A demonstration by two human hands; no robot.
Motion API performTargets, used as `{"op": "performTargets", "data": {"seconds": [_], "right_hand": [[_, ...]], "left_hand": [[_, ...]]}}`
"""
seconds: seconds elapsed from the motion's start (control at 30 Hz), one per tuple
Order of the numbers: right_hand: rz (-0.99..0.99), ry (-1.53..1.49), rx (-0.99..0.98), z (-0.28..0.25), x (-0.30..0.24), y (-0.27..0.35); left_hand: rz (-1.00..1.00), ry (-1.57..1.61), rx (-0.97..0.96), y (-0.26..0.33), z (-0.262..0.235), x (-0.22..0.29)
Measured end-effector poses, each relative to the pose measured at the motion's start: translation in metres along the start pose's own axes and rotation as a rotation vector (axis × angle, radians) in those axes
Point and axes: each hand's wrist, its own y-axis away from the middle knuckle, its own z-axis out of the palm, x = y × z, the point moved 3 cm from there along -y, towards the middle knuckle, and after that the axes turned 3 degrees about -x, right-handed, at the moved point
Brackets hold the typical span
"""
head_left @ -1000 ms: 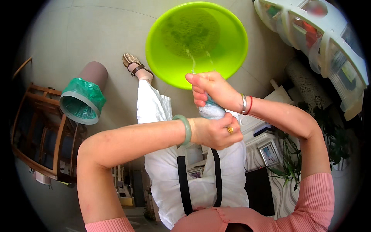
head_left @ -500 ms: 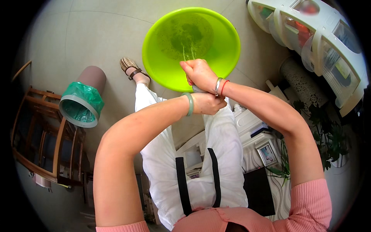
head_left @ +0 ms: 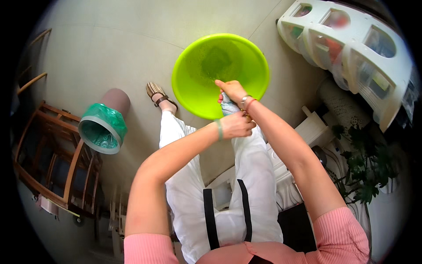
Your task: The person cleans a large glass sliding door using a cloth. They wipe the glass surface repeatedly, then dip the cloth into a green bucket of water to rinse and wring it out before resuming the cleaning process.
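A twisted pale blue and white cloth (head_left: pixel 228 104) runs between my two hands, bunched tight and wet. My right hand (head_left: pixel 232 91), with a silver bangle and a red string at the wrist, closes round its upper end over the near rim of a lime-green basin (head_left: pixel 187 94). Lower down, my left hand (head_left: pixel 237 126) wraps the other end in front of my white trousers, a green bangle on that wrist. Most of the cloth is hidden by my fingers. Water with some foam (head_left: pixel 220 61) lies in the basin, and a thin trickle drops from the right hand.
To the left stand a mauve bin (head_left: pixel 116 101) with a green liner and a wooden chair (head_left: pixel 55 154). A white storage rack (head_left: pixel 351 48) is at the upper right, with a leafy plant (head_left: pixel 369 167) below it. My shoe (head_left: pixel 159 94) rests left of the basin.
The view has shifted, so the basin sits lower and looks smaller. Several streams of water have thinned to a trickle. More cloth shows between my hands, which still grip it.
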Motion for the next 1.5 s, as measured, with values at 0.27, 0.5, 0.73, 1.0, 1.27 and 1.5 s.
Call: {"op": "performTargets", "data": {"seconds": [0.27, 0.5, 0.73, 1.0, 1.27, 1.5], "right_hand": [[-0.605, -0.413, -0.056, 0.004, -0.058, 0.172], [-1.014, -0.473, -0.257, 0.093, -0.177, 0.347], [-1.239, -0.303, -0.433, 0.185, -0.229, 0.491], [-1.378, 0.197, -0.524, 0.276, -0.244, 0.626], [-1.661, 0.012, -0.234, 0.252, -0.274, 0.685], [-1.851, 0.061, 0.268, 0.223, -0.335, 0.758]], "left_hand": [[-1.359, 1.513, 1.337, 0.119, -0.12, -0.01], [-0.657, 2.203, 0.883, 0.192, -0.277, 0.08], [-0.514, 1.589, 1.735, 0.303, -0.448, 0.137], [-0.209, 0.995, 2.064, 0.373, -0.59, 0.22], [-0.363, 0.608, 1.603, 0.35, -0.678, 0.252], [-0.145, 0.693, 1.36, 0.312, -0.719, 0.211]]}}
